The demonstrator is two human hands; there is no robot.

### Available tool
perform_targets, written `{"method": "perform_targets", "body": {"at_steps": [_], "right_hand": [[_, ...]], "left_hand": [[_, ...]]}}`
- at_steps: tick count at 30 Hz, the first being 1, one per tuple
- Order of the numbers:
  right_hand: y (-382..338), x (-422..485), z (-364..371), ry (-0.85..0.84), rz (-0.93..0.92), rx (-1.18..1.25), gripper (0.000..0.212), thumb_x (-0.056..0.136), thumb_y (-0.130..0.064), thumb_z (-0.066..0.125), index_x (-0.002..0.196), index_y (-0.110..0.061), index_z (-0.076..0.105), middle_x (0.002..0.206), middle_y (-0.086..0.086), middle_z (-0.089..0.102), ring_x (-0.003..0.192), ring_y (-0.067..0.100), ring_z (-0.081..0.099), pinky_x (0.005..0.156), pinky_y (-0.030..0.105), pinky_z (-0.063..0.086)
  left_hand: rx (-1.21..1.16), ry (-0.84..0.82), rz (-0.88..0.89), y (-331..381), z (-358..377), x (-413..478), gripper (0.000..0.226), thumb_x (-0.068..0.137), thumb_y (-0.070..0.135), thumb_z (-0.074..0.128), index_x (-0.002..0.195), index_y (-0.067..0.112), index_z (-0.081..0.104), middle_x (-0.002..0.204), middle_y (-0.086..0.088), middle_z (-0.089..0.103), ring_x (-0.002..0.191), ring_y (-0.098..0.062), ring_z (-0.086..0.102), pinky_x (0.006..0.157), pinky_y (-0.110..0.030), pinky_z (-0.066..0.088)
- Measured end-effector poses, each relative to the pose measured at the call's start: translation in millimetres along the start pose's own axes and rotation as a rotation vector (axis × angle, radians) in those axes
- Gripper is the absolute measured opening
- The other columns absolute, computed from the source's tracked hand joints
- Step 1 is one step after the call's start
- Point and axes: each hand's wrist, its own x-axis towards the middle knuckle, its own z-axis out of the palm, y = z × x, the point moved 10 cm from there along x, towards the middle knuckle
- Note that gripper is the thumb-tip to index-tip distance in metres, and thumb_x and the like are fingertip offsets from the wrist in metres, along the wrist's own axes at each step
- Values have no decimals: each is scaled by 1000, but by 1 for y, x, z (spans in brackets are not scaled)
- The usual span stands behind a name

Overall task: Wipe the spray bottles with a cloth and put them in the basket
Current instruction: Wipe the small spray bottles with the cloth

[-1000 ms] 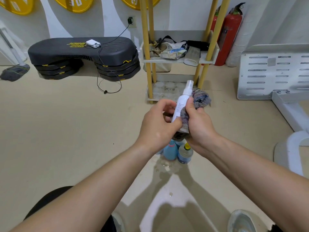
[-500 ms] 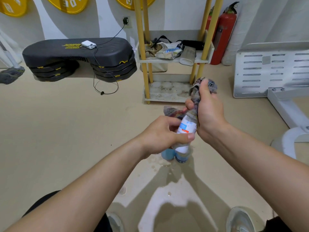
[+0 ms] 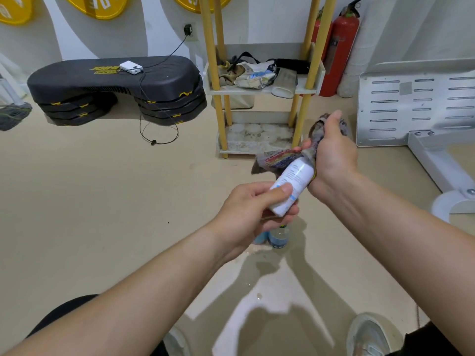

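Head camera looks down over a beige floor [image 3: 97, 201], with both forearms reaching out into the middle of the frame. The left hand [image 3: 252, 214] grips the base end of a white spray bottle [image 3: 293, 182], its thumb laid across the label and its fingers curled underneath. The bottle is tilted, with its top pointing up and away to the right, and that end is buried in a grey cloth [image 3: 276, 160] with a striped edge. The right hand [image 3: 331, 160] is closed round the cloth and the bottle's upper end (the nozzle is hidden inside the fabric). A tuft of cloth sticks out above the fist and a loose flap hangs out to the left.

Just below the hands, two more bottles stand close together on the floor: a blue bottle [image 3: 259, 238], mostly hidden by the left wrist, and a clear bottle [image 3: 279, 238] with a yellow cap. The floor around them looks wet.

Further back, a shelf rack [image 3: 262, 91] with yellow posts holds a jumble of bags and rags, and a red fire extinguisher [image 3: 339, 47] stands just beside it. Black step platforms [image 3: 115, 83] sit off to the left. A white slotted metal panel [image 3: 416, 104] is at the right.
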Motion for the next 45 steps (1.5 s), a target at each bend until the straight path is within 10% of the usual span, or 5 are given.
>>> {"method": "perform_targets", "body": {"at_steps": [10,16,23,30,45], "right_hand": [[0,-1,-9,84,-70,-210,47,105,-52,39,90,-8,52,47,0,57,37,13,55,54,31,52],[2,-2,2,-44,43,-49,51,103,-52,45,70,-13,50,44,-3,52,36,10,49,47,23,44],[0,-3,-3,28,-159,-326,57,104,-53,38,72,-8,49,41,-4,53,37,11,52,52,30,52],[9,3,-1,-31,-42,-142,51,104,-51,44,69,-15,44,41,-5,48,37,10,43,47,24,40],[17,1,2,-27,-69,-251,58,99,-62,41,108,-7,57,83,4,71,82,23,69,84,40,57]], "left_hand": [[700,323,309,24,-15,-7,35,74,35,89,102,26,69,84,10,71,71,0,65,63,-19,50],[-72,-245,-206,-14,14,-5,45,92,40,58,118,4,67,103,-15,76,88,-22,74,75,-30,60],[644,309,215,12,-23,-3,35,71,35,92,96,21,71,83,3,76,67,-5,67,67,-28,58],[65,-210,-196,-20,3,-4,41,104,39,47,123,7,66,105,-14,75,92,-24,72,79,-35,59],[216,75,84,3,-21,4,21,95,23,69,107,7,74,91,-5,77,78,-18,70,74,-27,55]]}}
